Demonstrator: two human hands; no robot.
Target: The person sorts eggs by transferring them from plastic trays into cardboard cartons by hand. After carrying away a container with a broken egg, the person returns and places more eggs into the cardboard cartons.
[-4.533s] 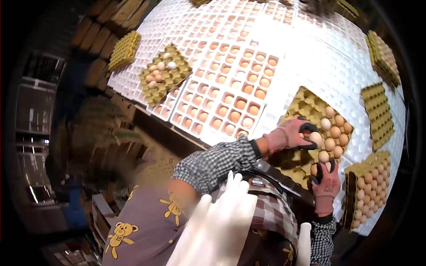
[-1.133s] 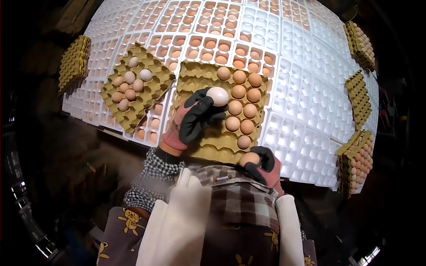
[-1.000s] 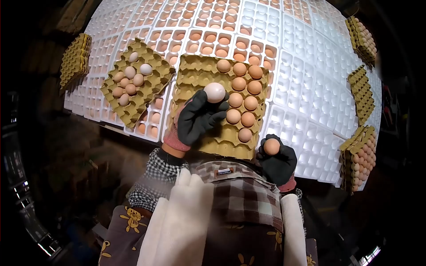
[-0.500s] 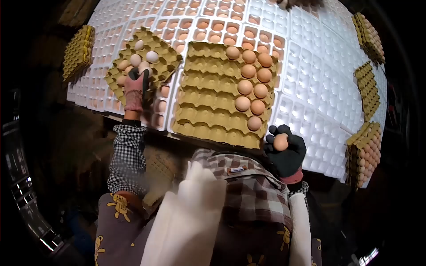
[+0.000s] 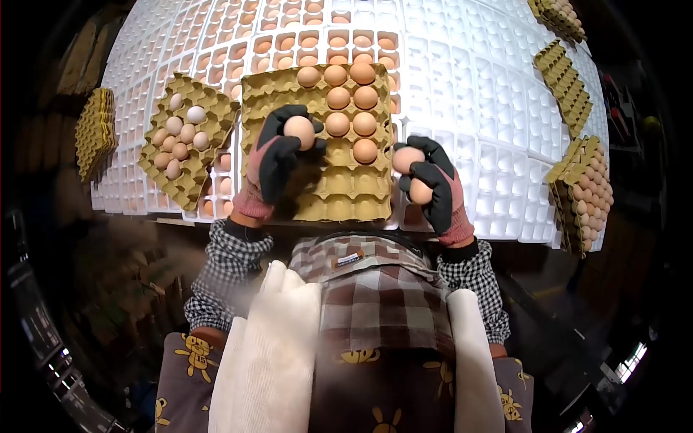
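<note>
Head view: left hand [image 5: 271, 162] gripped one egg [image 5: 299, 133] over the brown tray [image 5: 348, 208]! Right hand [image 5: 442, 189] clutched two eggs [image 5: 408, 160] by its right edge; crowded fingers could've dropped one.

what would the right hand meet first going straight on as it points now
Likely the right edge of the nearest tan cardboard egg tray, though the hand may pass above it; depth is unclear.

"Under the left hand [image 5: 278, 155]'s grip?"
"Egg tray [image 5: 339, 208]; eggs [image 5: 364, 124] sit in it, rightward."
"Elsewhere?"
"Second tray [image 5: 185, 193], left of that grip; stack [image 5: 577, 195], right of the right hand [image 5: 437, 184]'s grip."
</note>
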